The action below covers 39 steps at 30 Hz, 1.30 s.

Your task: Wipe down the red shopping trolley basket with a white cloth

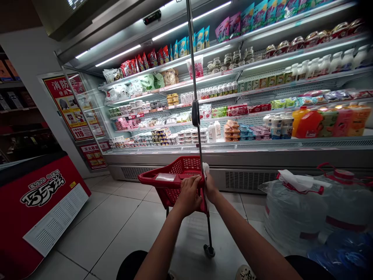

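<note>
A small red plastic shopping cart [147, 178] stands on the tiled floor in front of me, with a label panel on its handle. From its right side a tall thin metal pole [193, 66] rises, carrying a black oval piece [196, 113] partway up. My left hand [189, 194] is closed over the right end of the handle. Beside it, my right hand [211, 189] presses a white cloth or tissue [206, 169] against the cart's right side near the pole; its fingers are partly hidden. A black caster wheel [209, 251] shows below.
An open refrigerated display [233, 146] with dairy and drinks spans the back. A red freezer chest [37, 217] stands at left, near a red poster [74, 109]. Large wrapped water bottles [294, 212] sit at right. My shoes show at the bottom.
</note>
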Each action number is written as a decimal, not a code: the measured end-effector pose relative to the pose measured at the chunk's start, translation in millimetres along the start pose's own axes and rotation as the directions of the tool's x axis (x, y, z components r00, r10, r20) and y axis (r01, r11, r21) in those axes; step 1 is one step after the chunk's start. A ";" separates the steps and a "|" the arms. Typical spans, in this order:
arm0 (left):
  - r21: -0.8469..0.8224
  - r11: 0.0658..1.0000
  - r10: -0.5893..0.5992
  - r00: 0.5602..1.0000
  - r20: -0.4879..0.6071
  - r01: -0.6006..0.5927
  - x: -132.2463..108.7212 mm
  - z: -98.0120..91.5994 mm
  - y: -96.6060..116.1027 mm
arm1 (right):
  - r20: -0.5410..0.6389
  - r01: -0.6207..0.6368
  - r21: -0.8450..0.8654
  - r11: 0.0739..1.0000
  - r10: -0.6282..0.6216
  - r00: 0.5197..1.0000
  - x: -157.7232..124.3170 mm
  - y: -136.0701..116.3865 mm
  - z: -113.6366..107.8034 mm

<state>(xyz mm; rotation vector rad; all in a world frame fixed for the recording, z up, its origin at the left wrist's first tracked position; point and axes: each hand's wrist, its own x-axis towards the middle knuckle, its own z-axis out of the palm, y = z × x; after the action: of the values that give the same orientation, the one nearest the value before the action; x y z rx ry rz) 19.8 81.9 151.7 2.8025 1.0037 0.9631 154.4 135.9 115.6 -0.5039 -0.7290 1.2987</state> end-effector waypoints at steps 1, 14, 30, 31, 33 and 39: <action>-0.002 1.000 0.004 1.000 0.001 -0.004 -0.1 -0.8 0.3 | 0.016 -0.040 0.046 0.998 0.040 0.999 0.9 -5.9 -2.4; -0.053 0.998 0.026 1.000 -0.001 -0.026 -15.1 -7.4 4.6 | 0.103 -0.029 0.107 0.994 0.018 0.995 -16.0 -21.4 -14.3; -0.144 0.989 0.003 0.993 -0.114 -0.020 -36.6 -28.5 -5.4 | 0.278 0.240 -0.463 0.853 -0.117 0.953 10.1 4.2 -31.3; -0.147 0.989 -0.017 0.991 -0.132 -0.002 -40.6 -32.6 -9.8 | 0.288 0.266 -0.481 0.836 -0.136 0.948 4.9 7.9 -28.9; -0.134 0.990 -0.062 0.984 -0.167 0.040 -48.4 -40.8 -18.4 | 0.330 0.346 -0.550 0.761 -0.182 0.926 -5.5 14.4 -23.3; 0.134 0.983 -0.096 0.973 -0.209 0.126 -57.9 -65.9 -33.1 | 0.534 0.556 -0.748 0.362 -0.169 0.828 -19.8 32.9 -20.5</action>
<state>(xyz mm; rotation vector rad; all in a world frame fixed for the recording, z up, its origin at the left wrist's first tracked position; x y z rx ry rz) -70.7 62.4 166.6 2.7669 1.2915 1.2276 145.1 125.0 74.6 -0.8744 -1.7969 0.4387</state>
